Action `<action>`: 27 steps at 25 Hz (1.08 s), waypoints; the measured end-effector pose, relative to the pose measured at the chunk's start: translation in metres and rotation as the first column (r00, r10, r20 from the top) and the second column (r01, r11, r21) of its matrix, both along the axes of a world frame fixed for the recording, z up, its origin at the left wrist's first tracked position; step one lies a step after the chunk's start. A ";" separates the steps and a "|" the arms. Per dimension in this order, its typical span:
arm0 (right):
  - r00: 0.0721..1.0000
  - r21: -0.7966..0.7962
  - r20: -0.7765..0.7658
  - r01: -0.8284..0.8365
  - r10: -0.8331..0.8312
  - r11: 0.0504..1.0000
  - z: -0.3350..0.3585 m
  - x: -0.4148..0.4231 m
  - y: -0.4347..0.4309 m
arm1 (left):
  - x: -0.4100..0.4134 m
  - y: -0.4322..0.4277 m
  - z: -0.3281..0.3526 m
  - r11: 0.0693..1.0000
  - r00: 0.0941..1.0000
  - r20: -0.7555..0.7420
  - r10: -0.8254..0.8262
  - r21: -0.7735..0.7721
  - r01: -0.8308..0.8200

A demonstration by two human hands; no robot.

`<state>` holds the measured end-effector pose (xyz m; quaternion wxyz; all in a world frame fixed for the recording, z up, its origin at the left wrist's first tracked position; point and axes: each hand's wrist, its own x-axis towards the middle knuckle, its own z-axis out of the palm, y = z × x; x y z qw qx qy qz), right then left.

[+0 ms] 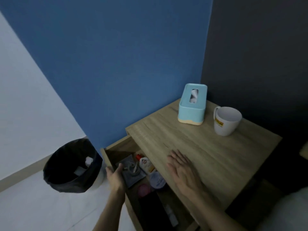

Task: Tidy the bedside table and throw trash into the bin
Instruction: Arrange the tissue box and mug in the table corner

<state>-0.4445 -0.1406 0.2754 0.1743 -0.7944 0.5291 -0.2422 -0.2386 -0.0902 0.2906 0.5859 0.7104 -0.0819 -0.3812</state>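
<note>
We see a square bedside table of pale wood-grain laminate, matte and flat-topped, set in the corner where a blue wall meets a dark one. On the light floor to its left, well apart from it, stands a round bin lined with a crinkled black bag. Crumpled white scraps lie inside it. The table's drawer, of the same laminate, is pulled open toward us.

At the back of the tabletop we see a light blue plastic tissue box, rounded at the corners, with a cream base and a white tissue in its slot. Just beside it stands a smooth white mug with a yellow label, upright.

The right hand lies palm down on the tabletop near the front edge, fingers straight and released. The left hand grasps the top edge of the drawer front, thumb inside.

In the drawer we find a grey pouch with a coiled cable on it, a white bottle with a red cap, a round white tub and a pink round object that we cannot identify
</note>
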 end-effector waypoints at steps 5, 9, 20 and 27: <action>1.000 -0.002 -0.007 -0.007 0.007 1.000 -0.008 -0.002 -0.002 | -0.032 -0.035 -0.008 0.991 0.989 -0.051 -0.135 -0.009 0.135; 0.996 0.030 -0.010 -0.088 0.089 0.996 0.004 -0.002 -0.004 | -0.058 -0.055 -0.003 0.984 0.982 -0.072 -0.175 -0.046 0.172; 0.412 0.269 0.639 0.671 -0.649 0.691 0.042 -0.068 -0.059 | -0.132 -0.133 0.068 0.910 0.783 0.613 -0.104 -0.259 0.324; 0.471 0.357 0.603 0.562 -0.644 0.746 0.030 -0.125 -0.131 | -0.150 -0.247 0.077 0.460 -0.200 0.700 -0.686 0.629 0.627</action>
